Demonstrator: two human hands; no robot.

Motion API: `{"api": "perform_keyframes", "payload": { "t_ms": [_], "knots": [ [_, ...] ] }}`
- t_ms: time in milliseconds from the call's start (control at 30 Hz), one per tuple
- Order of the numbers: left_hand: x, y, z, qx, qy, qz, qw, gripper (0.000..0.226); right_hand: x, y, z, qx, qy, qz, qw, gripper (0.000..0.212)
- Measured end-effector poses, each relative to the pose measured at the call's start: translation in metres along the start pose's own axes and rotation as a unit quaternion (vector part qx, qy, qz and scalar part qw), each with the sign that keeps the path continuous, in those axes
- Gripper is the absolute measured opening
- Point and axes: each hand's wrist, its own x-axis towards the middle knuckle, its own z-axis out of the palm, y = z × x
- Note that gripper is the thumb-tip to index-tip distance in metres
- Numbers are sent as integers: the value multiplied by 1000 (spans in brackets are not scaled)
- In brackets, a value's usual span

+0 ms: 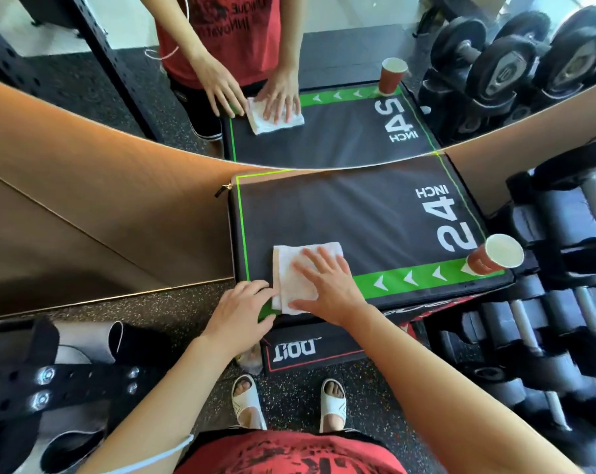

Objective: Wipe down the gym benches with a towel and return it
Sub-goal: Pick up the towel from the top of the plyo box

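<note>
Head view shows the folded white towel point(300, 271) at the near-left corner of the black padded surface point(358, 213), right hand point(327, 282) pressing it flat with a wide grip, left hand point(242, 307) touching its edge, fingers relaxed.

Both bare arms reach forward and down. The right hand point(324, 285) lies flat, palm down, with fingers straight and spread. The left hand point(242, 307) sits just beside it, fingers extended toward it.

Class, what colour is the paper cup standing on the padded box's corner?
Red outside, white inside: the paper cup, best seen in the head view.
</note>
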Motion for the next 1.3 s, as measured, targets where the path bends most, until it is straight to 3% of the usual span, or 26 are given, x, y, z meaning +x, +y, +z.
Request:
{"api": "perform_keyframes", "payload": {
  "t_ms": [233, 500, 700, 800, 933, 1300],
  "knots": [
    [-14, 6, 2, -4, 15, -27, 1000, 48, -1, 4, 10, 3, 63, -3, 998, 87],
    [-10, 15, -3, -14, 44, -28, 999, 38, -20, -4, 31, -4, 148, 6, 989, 49],
    [-10, 16, -10, -23, 73, -31, 997, 30, -16, -3, 23, -14, 140, -17, 990, 45],
    [-9, 16, -16, -32, 94, -37, 994, 32, -11, 5, 15, -8, 157, -50, 986, 56],
    [-11, 20, -19, -29, 104, -54, 993, 34, -6, 15, 10, -7, 102, -94, 990, 70],
    [-51, 55, 7, -54, 136, -169, 975, 32, -11, 8, 34, 21, 135, -112, 984, 31]
  ]
}}
